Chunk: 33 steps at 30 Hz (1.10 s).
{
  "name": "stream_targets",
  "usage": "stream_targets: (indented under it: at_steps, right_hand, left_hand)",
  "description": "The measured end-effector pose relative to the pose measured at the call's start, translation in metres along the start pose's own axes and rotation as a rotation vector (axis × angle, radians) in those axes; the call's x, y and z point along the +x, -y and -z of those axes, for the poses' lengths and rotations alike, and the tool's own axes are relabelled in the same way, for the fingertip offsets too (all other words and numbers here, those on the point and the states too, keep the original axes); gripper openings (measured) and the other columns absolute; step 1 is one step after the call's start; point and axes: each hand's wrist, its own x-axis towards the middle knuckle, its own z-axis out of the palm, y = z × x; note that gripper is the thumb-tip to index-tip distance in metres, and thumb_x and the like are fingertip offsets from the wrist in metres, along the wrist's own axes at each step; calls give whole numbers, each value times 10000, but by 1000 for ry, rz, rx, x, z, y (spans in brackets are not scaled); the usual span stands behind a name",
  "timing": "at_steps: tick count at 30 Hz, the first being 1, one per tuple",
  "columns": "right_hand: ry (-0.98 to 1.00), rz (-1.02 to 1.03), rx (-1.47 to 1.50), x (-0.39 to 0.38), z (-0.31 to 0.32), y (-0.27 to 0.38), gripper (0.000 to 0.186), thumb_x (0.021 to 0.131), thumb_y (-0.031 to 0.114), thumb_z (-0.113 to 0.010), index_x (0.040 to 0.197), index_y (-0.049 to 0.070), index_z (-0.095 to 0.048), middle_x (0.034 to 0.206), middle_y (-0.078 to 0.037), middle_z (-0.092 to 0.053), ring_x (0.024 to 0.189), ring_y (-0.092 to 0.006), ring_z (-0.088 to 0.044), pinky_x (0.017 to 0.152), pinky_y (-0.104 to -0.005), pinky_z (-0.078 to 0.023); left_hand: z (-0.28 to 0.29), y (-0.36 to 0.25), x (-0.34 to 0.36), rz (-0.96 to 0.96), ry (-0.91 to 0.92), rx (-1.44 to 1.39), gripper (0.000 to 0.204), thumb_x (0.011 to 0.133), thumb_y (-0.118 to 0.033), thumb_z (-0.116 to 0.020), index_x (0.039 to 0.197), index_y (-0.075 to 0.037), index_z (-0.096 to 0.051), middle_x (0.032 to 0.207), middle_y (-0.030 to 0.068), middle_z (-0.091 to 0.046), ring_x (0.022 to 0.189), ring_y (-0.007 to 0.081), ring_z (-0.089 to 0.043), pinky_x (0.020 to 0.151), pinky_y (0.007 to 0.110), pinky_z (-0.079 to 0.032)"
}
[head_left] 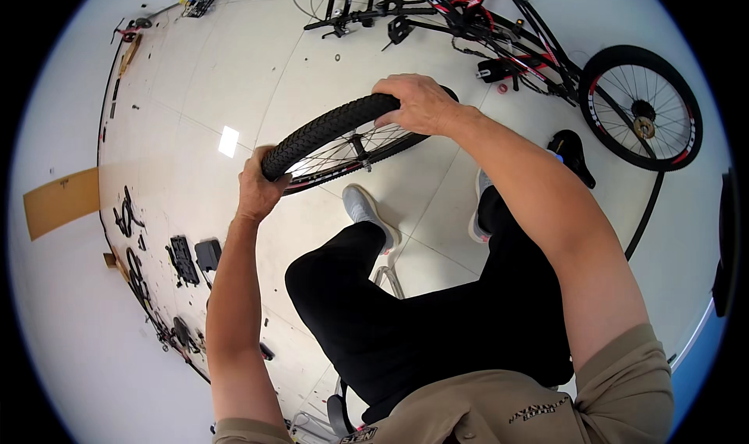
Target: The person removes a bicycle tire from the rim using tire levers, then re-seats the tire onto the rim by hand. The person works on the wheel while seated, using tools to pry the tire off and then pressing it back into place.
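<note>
In the head view, you are holding a bicycle wheel (343, 136) above your knees, over pale glossy floor tiles (226, 77). Your left hand (257, 188) is clamped around the knobby tyre at the wheel's near-left end; your right hand (417, 104) is gripping its far-right rim. Beyond the wheel, a black-and-red bicycle frame (499, 34) is lying on the floor. A loose saddle (573, 154) is lying right of the wheel.
</note>
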Motion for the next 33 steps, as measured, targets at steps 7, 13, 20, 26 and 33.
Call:
stream_targets:
  at_steps: [7, 13, 20, 26, 33]
  right_hand:
    - [0, -26, 10, -2, 3, 3, 454, 781, 322, -866, 1115, 76, -681, 1017, -116, -709, 972, -349, -668, 898, -434, -527]
    - [-273, 222, -58, -4, -8, 3, 429, 780, 310, -864, 1094, 83, -680, 1016, -117, -714, 960, -353, -673, 886, -449, -520]
    - [-287, 202, -114, 1, -17, 3, 383, 775, 323, -859, 1019, 88, -681, 954, -93, -723, 895, -321, -688, 782, -429, -534]
    - [-246, 47, -13, 4, -12, 8, 353, 764, 307, -875, 992, 102, -699, 870, -72, -727, 788, -314, -691, 709, -416, -544]
    - [-14, -87, -73, 4, 7, 29, 354, 783, 397, -840, 978, 127, -720, 903, -76, -747, 891, -305, -711, 840, -435, -536]
  left_hand:
    - [-32, -93, 12, -254, -317, 369, 690, 734, -470, -899, 1237, -72, -646, 1019, 101, -686, 959, 308, -663, 892, 428, -501]
    - [-30, -78, 29, -506, -446, 383, 566, 756, -544, -843, 1028, -74, -685, 768, 72, -630, 647, 269, -644, 563, 375, -514]
    - [-28, -75, 29, -466, -366, 350, 552, 790, -530, -846, 1022, -57, -681, 795, 96, -679, 672, 295, -678, 577, 384, -535]
    - [-27, -80, 36, -453, -356, 256, 478, 811, -515, -826, 945, -78, -688, 723, 75, -682, 635, 277, -678, 561, 375, -527]
    - [-18, -86, 37, -219, -119, 62, 446, 779, -505, -853, 901, -99, -717, 690, 60, -688, 644, 285, -687, 588, 376, -534]
